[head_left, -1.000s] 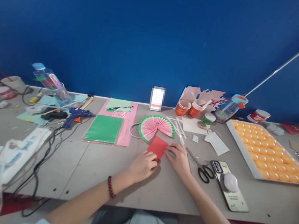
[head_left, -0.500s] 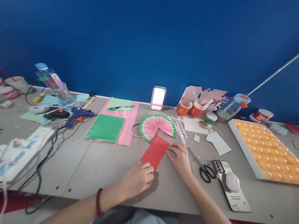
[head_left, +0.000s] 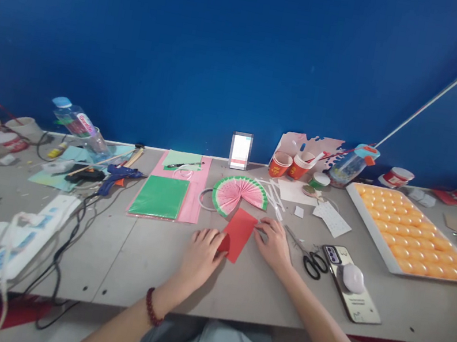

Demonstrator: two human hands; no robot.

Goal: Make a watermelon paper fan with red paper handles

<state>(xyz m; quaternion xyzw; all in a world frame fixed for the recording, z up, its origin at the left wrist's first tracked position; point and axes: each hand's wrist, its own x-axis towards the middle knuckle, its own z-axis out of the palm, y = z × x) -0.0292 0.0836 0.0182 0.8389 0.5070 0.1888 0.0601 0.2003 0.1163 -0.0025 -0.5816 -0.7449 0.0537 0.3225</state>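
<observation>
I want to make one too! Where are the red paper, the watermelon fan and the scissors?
red paper point(head_left: 239, 233), head view, middle of the sheet.
watermelon fan point(head_left: 239, 193), head view, pink pleats.
scissors point(head_left: 314, 263), head view, black handles.

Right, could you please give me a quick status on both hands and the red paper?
Left hand flat on red paper, near edge. Right hand pinning its far right corner. Paper flat on table; watermelon fan just behind, scissors to the right.

Red paper point(head_left: 239, 234), pink-green watermelon-pattern fan point(head_left: 239, 194), green sheet point(head_left: 160, 196) on pink, orange ball tray point(head_left: 416, 237), blue wall point(head_left: 231, 49).
</observation>
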